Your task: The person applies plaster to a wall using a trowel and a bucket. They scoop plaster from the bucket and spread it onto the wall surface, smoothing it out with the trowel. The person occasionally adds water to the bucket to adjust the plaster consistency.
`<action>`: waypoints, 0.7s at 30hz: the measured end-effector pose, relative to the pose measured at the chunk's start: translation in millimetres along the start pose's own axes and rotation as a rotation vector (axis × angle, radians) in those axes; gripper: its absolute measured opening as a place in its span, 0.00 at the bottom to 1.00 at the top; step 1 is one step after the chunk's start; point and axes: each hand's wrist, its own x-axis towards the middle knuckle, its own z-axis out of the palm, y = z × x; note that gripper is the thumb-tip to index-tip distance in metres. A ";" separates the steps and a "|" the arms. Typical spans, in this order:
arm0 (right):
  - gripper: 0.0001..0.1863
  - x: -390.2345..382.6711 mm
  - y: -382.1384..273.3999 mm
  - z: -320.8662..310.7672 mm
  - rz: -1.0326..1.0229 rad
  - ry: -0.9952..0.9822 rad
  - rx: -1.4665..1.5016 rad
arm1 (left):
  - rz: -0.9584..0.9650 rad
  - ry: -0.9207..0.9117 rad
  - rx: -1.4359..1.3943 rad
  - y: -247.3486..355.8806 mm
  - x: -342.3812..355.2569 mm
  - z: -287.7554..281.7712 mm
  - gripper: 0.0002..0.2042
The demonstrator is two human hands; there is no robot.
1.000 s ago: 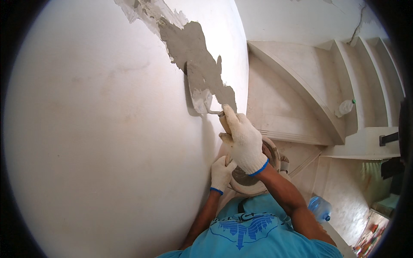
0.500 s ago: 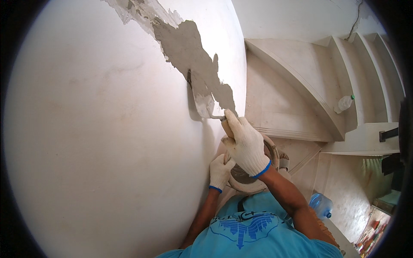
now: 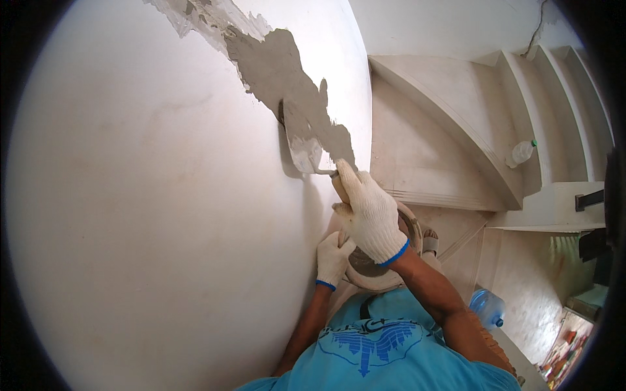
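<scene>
My right hand point(image 3: 372, 215), in a white knit glove with a blue cuff, is closed round the handle of a trowel point(image 3: 304, 140). The trowel's blade lies against the white wall point(image 3: 163, 215), at the lower left edge of a strip of wet grey mortar point(image 3: 274, 72). Below it my left hand point(image 3: 333, 259), gloved alike, grips the rim of a round basin point(image 3: 381, 281) with grey mortar inside. My right hand and forearm hide part of the basin.
Curved stairs point(image 3: 450, 137) rise at the right, with a clear bottle with a green cap point(image 3: 521, 153) on a step. A large blue water bottle point(image 3: 486, 308) lies at the lower right. My sandalled foot point(image 3: 430, 243) shows beside the basin.
The trowel and my right hand have shifted slightly up and left along the mortar's edge. My left hand stays at the basin's rim.
</scene>
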 end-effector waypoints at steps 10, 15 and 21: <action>0.45 -5.8 3.5 17.9 0.091 -0.106 0.028 | 0.087 0.048 0.117 -32.0 10.2 -0.7 0.10; 0.44 -9.6 12.7 0.8 0.018 -0.062 0.045 | 0.005 -0.001 0.001 -1.8 1.8 0.9 0.11; 0.43 17.1 7.7 -8.7 -0.007 -0.034 0.046 | -0.045 -0.023 0.112 2.0 -0.3 -1.7 0.13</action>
